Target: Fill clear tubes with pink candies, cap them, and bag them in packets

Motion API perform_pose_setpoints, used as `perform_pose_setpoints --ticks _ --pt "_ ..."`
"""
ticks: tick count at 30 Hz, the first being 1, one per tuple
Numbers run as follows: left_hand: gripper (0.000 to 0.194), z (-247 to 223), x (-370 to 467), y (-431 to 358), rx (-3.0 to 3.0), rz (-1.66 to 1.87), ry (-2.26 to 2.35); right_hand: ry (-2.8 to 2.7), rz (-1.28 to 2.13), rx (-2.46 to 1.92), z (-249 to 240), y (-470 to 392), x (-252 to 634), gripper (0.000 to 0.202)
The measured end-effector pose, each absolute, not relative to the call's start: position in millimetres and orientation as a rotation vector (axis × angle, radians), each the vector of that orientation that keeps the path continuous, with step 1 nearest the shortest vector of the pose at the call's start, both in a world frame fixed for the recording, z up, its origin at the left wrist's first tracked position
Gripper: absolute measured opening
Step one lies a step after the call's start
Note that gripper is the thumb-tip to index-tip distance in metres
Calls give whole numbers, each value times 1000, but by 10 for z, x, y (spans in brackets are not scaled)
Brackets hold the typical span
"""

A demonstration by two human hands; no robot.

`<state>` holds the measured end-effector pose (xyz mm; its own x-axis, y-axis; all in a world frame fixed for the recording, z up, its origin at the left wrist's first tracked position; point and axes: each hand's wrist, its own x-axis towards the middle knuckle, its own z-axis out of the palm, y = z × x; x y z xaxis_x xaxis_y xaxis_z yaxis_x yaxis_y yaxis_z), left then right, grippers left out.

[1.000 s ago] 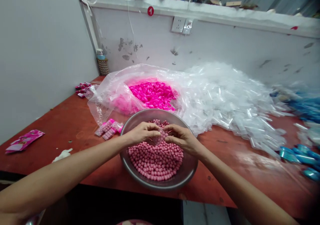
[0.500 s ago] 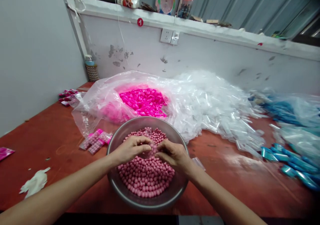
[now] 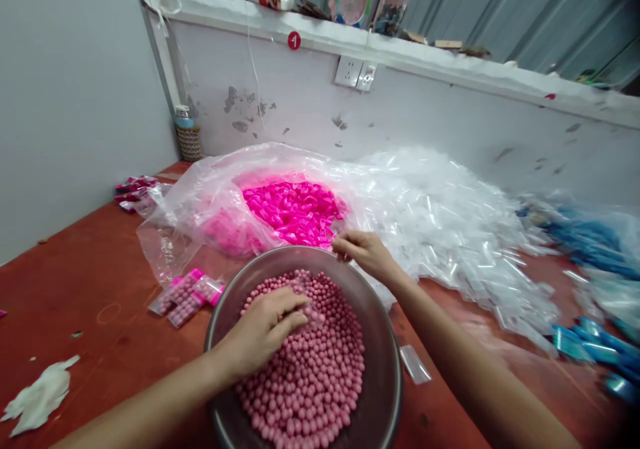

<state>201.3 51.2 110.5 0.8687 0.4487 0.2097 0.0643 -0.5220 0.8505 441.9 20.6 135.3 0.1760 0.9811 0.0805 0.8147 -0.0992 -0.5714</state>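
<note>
A grey metal bowl (image 3: pixel 383 396) of round pink beads (image 3: pixel 310 376) stands at the table's front edge. Over the beads, my left hand (image 3: pixel 273 322) is closed on a small clear packet (image 3: pixel 314 316) with pink beads showing through it. My right hand (image 3: pixel 363 252) is above the bowl's far rim, beside the bright pink plastic pieces (image 3: pixel 295 209) in an open clear bag (image 3: pixel 175 216). Its fingers are pinched together, and what they hold, if anything, is too small to tell.
Filled pink packets (image 3: pixel 187 296) lie left of the bowl. Clear empty-looking sleeves (image 3: pixel 450 236) are heaped at the back right, blue packets (image 3: pixel 595 342) at the far right. One clear sleeve (image 3: pixel 415 364) lies right of the bowl, a white scrap (image 3: pixel 40 396) at the left.
My right hand has left the packet and moved up and away to the bowl's far rim by the pink pieces. My left hand still has the packet over the beads. The camera view has shifted.
</note>
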Motion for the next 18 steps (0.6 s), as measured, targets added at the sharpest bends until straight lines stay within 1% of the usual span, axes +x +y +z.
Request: perform_pose_setpoints --ticks 1,3,5,8,11,14,18 --pt "18 1104 2015 525 2076 510 357 -1651 238 -2163 1317 411 4527 31" --pt "19 1092 2017 567 2013 538 386 -1605 129 -2331 1201 820 4725 24" --pt "19 1060 2020 628 1851 573 483 -1562 85 -2455 1048 1173 4874 25" --pt "24 1002 2036 719 1429 535 584 -1523 52 -2602 828 1515 4986 31" --pt "29 986 2064 760 1043 482 585 -1547 66 -2681 695 1645 5037 29" --pt "32 1014 2083 756 901 475 568 -1603 99 -2701 656 1663 5097 29" --pt "45 1025 2073 724 893 488 561 -1652 163 -2715 676 1641 5139 31"
